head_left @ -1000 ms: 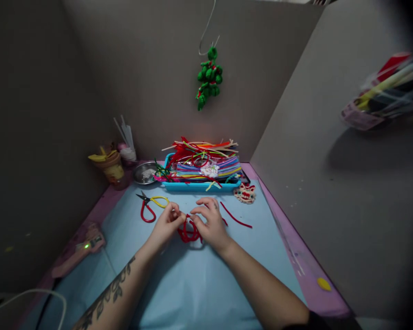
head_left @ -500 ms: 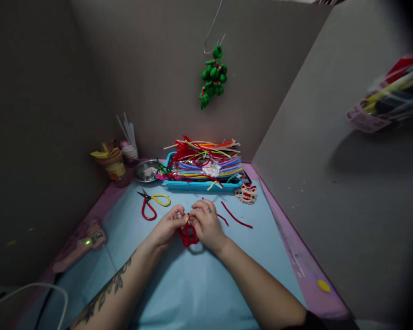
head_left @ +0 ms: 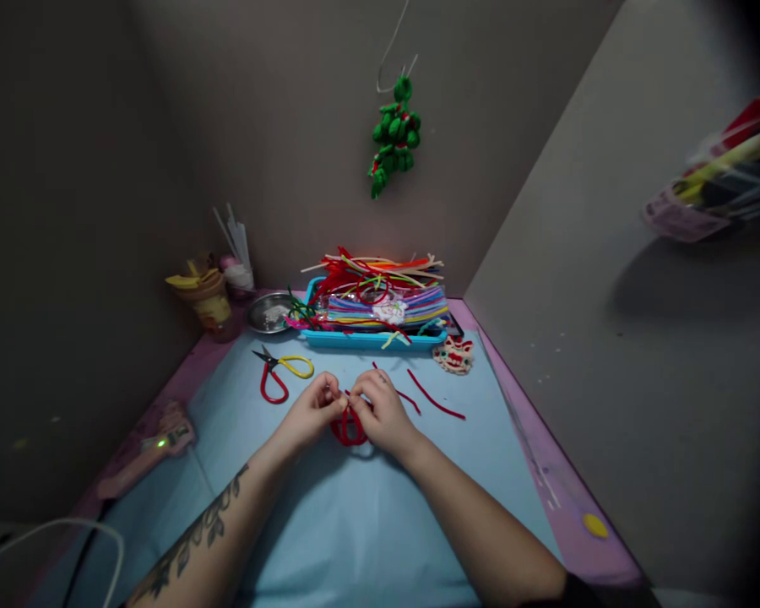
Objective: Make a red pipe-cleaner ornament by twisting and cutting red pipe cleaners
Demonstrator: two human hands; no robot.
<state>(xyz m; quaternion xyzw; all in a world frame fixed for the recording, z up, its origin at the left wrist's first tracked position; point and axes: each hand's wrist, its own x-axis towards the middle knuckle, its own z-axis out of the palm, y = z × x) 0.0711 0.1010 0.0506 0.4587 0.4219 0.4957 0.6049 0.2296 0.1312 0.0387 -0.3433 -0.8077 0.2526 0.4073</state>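
Between my hands, over the middle of the blue-covered table, is a red pipe cleaner shape point(head_left: 350, 431) bent into several loops. My left hand point(head_left: 317, 411) pinches its upper left part with thumb and fingers. From the other side my right hand point(head_left: 381, 414) grips it near the top, its fingertips close to the left ones. The fingers partly hide the join. Just right of my right hand lie two loose red pipe cleaners point(head_left: 436, 399). Scissors point(head_left: 279, 369) with one red and one yellow handle lie open to the left.
At the back stands a blue tray point(head_left: 373, 340) heaped with coloured pipe cleaners. Beside it are a metal bowl point(head_left: 263, 325) and a flat pipe cleaner face point(head_left: 454, 355). A pink glue gun point(head_left: 149, 460) lies left. A green ornament point(head_left: 396, 135) hangs on the wall.
The red looped shape has turned slightly and its lower loops sit a little higher between my hands. Both hands keep their pinch, with small finger shifts. The camera view has moved slightly.
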